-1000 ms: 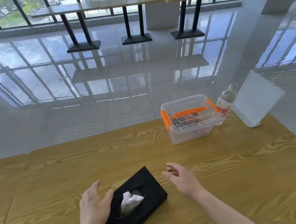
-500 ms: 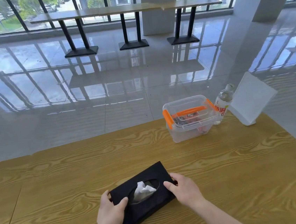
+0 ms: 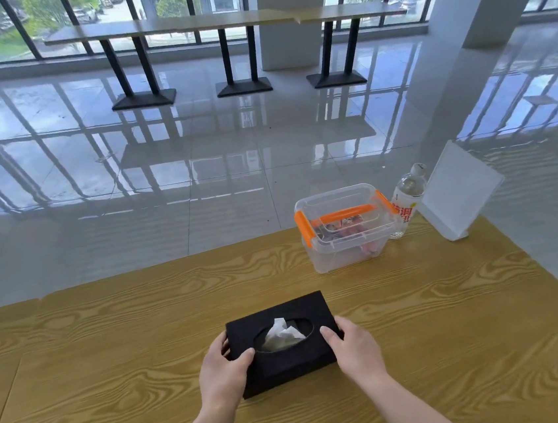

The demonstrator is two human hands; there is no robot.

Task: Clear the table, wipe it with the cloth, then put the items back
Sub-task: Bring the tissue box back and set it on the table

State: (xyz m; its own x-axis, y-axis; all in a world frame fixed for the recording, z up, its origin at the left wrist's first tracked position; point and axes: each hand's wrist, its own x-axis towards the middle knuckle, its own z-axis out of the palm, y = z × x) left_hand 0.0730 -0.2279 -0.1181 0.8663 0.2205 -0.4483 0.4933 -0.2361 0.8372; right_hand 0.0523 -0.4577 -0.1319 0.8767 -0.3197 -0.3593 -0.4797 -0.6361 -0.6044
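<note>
Black tissue box (image 3: 286, 358) long axis left-right, left hand (image 3: 224, 372), right hand (image 3: 355, 348) gripping ends

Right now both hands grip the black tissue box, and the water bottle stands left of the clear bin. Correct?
One thing is off: the head view shows the water bottle standing right of the clear bin, between it and the white stand. The rest holds: the left hand and the right hand both grip the black tissue box.
</note>
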